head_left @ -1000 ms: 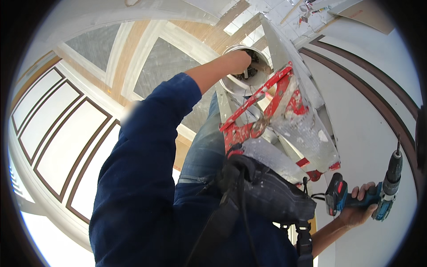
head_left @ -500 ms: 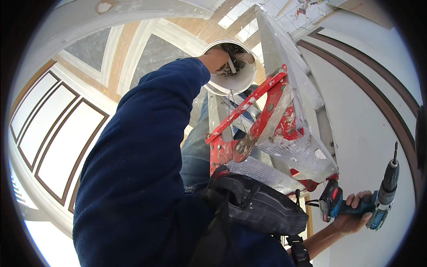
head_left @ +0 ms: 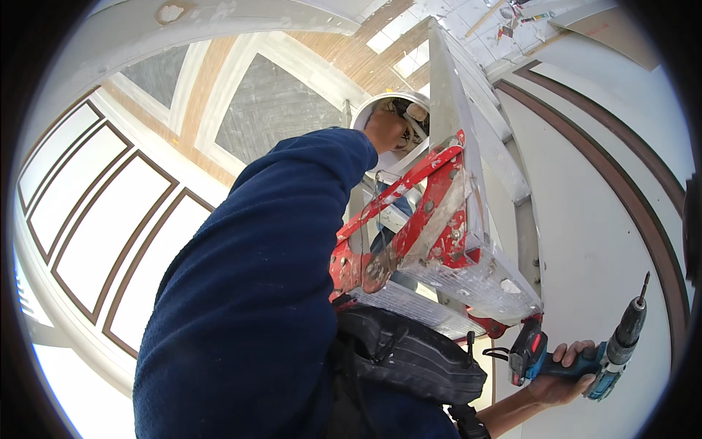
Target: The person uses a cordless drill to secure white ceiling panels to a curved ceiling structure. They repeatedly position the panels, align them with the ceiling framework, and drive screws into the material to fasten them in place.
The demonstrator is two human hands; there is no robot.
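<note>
My left hand, at the end of a dark blue sleeve, reaches down into a white bucket beside the stepladder. Its fingers are mostly hidden among dark small pieces and a pale object in the bucket, so what they touch is unclear. Low on the right, my right hand is wrapped around the handle of a blue and black cordless drill. The drill carries a long bit that points up, away from me. A black bag sits at my waist.
The worn stepladder, with red hinge brackets, stands right in front of me. A white wall panel with brown trim rises at the right. Several framed panels line the left. Scattered bits lie on the far tiled floor.
In the picture, the bucket and my left hand sit further right, with the hand turned inside it. The drill and the stepladder's top appear lower and slightly left as the view shifts.
</note>
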